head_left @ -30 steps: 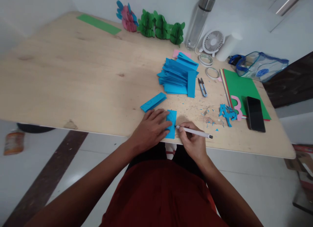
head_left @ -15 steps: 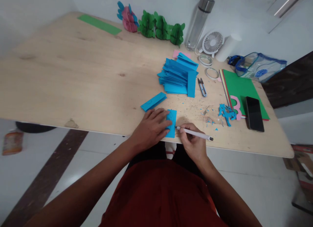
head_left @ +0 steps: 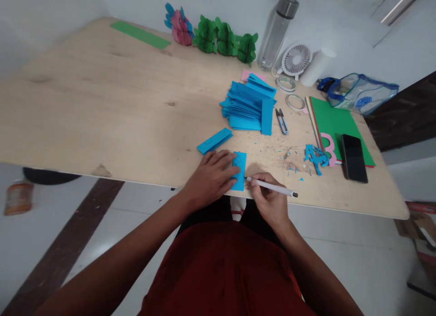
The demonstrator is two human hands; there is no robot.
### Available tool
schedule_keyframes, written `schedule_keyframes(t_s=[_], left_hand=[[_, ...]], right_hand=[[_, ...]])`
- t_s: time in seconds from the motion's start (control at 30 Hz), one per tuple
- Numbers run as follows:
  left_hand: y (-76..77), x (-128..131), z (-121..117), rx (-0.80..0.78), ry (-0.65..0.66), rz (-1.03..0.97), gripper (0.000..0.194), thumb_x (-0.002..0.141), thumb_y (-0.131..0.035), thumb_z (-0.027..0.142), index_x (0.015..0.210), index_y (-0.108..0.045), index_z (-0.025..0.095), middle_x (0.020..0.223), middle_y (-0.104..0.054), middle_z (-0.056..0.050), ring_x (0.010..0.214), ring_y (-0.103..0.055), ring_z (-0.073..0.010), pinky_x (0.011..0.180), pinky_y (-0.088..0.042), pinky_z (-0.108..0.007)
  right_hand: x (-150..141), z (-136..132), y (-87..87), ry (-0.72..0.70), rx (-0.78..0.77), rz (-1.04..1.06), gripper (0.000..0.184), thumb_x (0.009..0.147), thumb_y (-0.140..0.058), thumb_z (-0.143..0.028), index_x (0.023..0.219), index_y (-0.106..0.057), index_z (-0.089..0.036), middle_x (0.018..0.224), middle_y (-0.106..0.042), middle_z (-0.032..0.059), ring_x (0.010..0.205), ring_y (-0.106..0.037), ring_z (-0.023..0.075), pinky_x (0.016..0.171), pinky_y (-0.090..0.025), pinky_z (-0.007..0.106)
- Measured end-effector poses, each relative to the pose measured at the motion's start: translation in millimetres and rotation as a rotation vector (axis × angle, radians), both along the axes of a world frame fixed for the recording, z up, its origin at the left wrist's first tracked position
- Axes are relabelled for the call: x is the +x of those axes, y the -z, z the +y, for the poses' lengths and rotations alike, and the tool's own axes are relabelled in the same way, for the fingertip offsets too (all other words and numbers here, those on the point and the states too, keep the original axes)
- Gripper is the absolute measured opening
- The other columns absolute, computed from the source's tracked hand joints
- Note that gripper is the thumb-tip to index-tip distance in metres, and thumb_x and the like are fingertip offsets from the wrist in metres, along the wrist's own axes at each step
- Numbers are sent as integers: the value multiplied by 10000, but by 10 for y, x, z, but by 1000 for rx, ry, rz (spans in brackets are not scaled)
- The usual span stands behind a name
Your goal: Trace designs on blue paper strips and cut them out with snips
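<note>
Blue paper slip (head_left: 241, 164) lies flat on the table (head_left: 102, 102), on the near side of the blue paper pile (head_left: 248, 109), close to the table's front edge. The left hand (head_left: 215, 174) rests palm down, fingers slightly spread, its fingertips over the slip's left part, apparently pinning it so that it does not slide under the pen. Pinched in the right hand (head_left: 269, 193) is a white pen (head_left: 272, 186), its tip at the slip's right edge; whether it touches the paper I cannot tell. Holding the pen low near the tip probably gives finer control.

The left hand is the main cover here, hiding part of the slip. A folded blue strip (head_left: 214, 141) with a drawn curve lies on the pile's near left side, just beyond that hand's fingers. Right of the pile sit the snips (head_left: 282, 121), seemingly laid aside within reach. Farther right and nearer the person are blue cut-outs (head_left: 317, 159), a pink paper piece (head_left: 329, 150) and a phone (head_left: 354, 158) that probably weighs down the green sheet (head_left: 335, 120). Behind the pile stand green paper shapes (head_left: 225, 37) and a bottle (head_left: 275, 34).
</note>
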State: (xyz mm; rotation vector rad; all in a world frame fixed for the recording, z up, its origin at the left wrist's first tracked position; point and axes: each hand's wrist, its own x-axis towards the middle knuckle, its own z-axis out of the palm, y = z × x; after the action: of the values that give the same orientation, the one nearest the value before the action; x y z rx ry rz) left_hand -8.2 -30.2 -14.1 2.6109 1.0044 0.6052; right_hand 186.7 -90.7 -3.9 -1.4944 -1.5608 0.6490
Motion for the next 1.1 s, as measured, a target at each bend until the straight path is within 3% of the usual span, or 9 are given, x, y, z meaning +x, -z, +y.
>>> schedule_keyframes(t_s=[1.1], left_hand=[[31, -1, 2, 49, -10, 22, 230, 928, -484, 265, 1074, -653, 210, 1350, -571, -137, 1297, -450, -331, 1050, -355, -550]], right_hand=[[-31, -97, -10, 9, 17, -28, 86, 882, -571, -233, 829, -636, -216, 761, -688, 35, 698, -646, 181, 650, -524, 304]])
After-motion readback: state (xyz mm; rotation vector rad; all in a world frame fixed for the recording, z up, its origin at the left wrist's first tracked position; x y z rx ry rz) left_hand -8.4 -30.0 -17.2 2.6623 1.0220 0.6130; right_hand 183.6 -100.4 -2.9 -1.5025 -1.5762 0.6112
